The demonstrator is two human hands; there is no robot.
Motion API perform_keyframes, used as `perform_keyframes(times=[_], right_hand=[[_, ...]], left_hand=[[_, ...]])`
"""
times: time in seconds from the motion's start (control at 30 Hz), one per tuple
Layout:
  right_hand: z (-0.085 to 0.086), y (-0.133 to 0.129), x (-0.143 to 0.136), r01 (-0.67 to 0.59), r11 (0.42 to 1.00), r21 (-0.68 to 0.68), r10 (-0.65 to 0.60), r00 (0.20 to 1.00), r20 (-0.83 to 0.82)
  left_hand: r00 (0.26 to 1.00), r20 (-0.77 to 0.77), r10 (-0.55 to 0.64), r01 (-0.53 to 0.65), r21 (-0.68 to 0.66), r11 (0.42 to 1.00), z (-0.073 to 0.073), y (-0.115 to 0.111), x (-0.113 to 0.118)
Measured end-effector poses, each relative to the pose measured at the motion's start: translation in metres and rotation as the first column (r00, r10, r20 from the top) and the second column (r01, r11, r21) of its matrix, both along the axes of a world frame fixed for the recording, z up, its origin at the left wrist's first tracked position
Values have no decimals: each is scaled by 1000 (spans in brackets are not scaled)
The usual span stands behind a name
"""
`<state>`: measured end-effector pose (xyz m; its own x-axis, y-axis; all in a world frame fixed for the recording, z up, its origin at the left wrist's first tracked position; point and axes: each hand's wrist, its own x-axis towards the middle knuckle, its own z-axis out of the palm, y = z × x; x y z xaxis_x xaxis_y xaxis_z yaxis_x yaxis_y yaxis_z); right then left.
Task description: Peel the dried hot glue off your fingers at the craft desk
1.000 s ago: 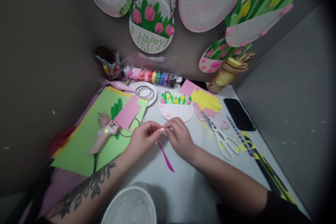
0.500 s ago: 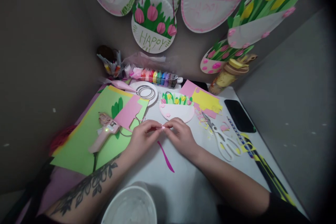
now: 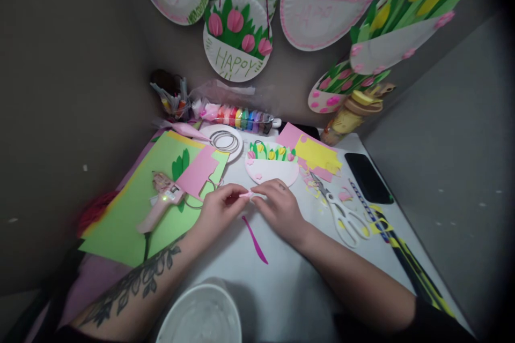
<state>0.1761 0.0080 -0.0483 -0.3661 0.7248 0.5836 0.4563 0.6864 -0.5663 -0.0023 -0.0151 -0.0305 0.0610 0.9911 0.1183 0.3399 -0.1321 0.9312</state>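
Above the middle of the table, a small pale pink piece [image 3: 246,194], which looks like soft modelling clay, is pinched between my fingertips. My left hand [image 3: 223,204] has its thumb and forefinger closed on the left side of it. From the right, my right hand [image 3: 280,208] grips the other edge with thumb and forefinger, partly hiding it. Just below my hands lies a magenta plastic modelling knife [image 3: 255,241]. Behind them rests a paper-plate basket [image 3: 277,170] with paper tulips and small pink flowers on its white front.
A glue gun [image 3: 161,206] with its light on lies on green paper [image 3: 116,230] at left. White-handled scissors [image 3: 341,214], yellow scraps and a phone [image 3: 368,178] are at right. A white bucket [image 3: 201,316] stands in front. Colored clay [image 3: 241,118] sits at the back.
My right thumb and forefinger have parted slightly, so more of the pink piece shows between my hands. The view has shifted a little; the things on the table lie as before.
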Motion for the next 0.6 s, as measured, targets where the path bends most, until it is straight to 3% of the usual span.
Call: perform_keyframes(times=[0.17,0.6], right_hand=[[0,-1,1,-1,995,97,-11,993,120],[-1,-2,-5,30,993,111,-53,976,211]], left_hand=[[999,37,-22,25,-76,997,3,0,1],[995,78,-64,73,-129,989,-4,0,5]])
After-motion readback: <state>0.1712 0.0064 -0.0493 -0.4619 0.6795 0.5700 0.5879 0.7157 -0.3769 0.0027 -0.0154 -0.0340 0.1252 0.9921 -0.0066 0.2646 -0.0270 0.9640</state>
